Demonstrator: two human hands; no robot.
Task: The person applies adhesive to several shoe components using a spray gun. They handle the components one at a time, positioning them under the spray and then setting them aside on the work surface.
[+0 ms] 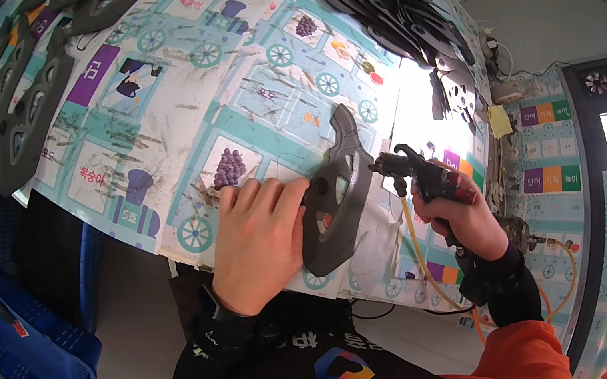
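Here the left hand (pixel 259 238) pins a dark-grey bracket (pixel 337 196) (cut-outs, curved tip), right hand (pixel 464 214) fingers gripping a spray gun (pixel 418 169).

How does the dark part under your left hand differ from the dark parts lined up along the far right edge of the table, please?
The dark part lies alone near the front edge, pressed flat by the left hand, with the spray gun in the right hand aimed at it. The row of parts lies overlapping and untouched. Both look dark grey with cut-out openings.
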